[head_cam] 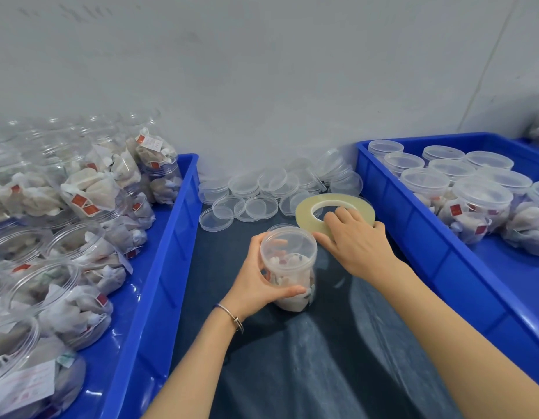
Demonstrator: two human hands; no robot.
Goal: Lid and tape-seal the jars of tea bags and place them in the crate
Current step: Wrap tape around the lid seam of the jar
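A clear jar of tea bags (292, 267) stands upright on the dark cloth at the centre, with a clear lid on top. My left hand (259, 282) grips its side, thumb across the front. My right hand (353, 240) holds the flat roll of clear tape (307, 210) just behind and right of the jar, fingers over its rim and reaching its inner hole. A blue crate (413, 225) at the right holds several lidded jars (480, 207). A blue crate (159, 267) at the left holds several open jars of tea bags (90, 192).
A pile of loose clear lids (256, 192) lies against the white wall behind the tape. Dark cloth (322, 358) covers the table between the two crates. Another blue crate's edge shows at the far right.
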